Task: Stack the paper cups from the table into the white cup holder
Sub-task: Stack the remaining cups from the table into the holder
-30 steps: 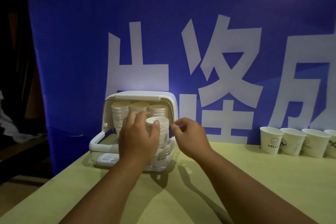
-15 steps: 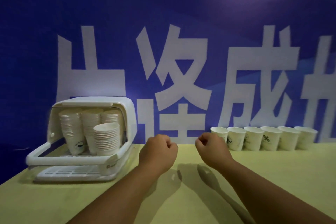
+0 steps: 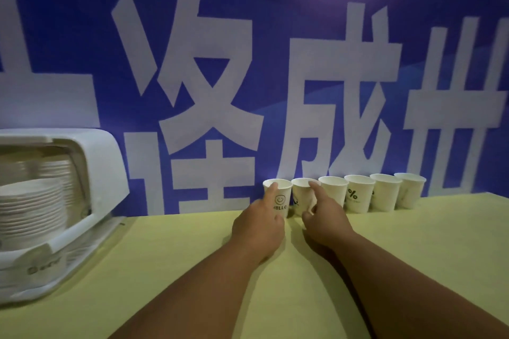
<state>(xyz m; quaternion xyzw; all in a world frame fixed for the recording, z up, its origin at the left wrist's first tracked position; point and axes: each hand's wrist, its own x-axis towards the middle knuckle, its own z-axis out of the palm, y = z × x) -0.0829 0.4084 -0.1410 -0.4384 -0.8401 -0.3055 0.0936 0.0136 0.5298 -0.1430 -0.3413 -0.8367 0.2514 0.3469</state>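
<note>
Several white paper cups stand in a row against the blue backdrop on the yellow table [image 3: 165, 270]. My left hand [image 3: 259, 228] holds the leftmost cup, printed with a smiley and HELLO [image 3: 281, 197], index finger on its rim and thumb low on its front. The second cup [image 3: 301, 195] is held the same way by my right hand [image 3: 326, 220]. The white cup holder [image 3: 104, 173] stands open at the far left, with stacks of cups [image 3: 33, 209] inside.
More cups continue the row to the right, one marked with a percent sign [image 3: 356, 195]. The blue backdrop with large white characters [image 3: 206, 77] rises directly behind the cups. The holder's tray [image 3: 82, 253] juts toward me on the left.
Both hands left the cup holder, crossed the table to the right as fists, and now have their fingers on the first two cups of the row. My view has swung right.
</note>
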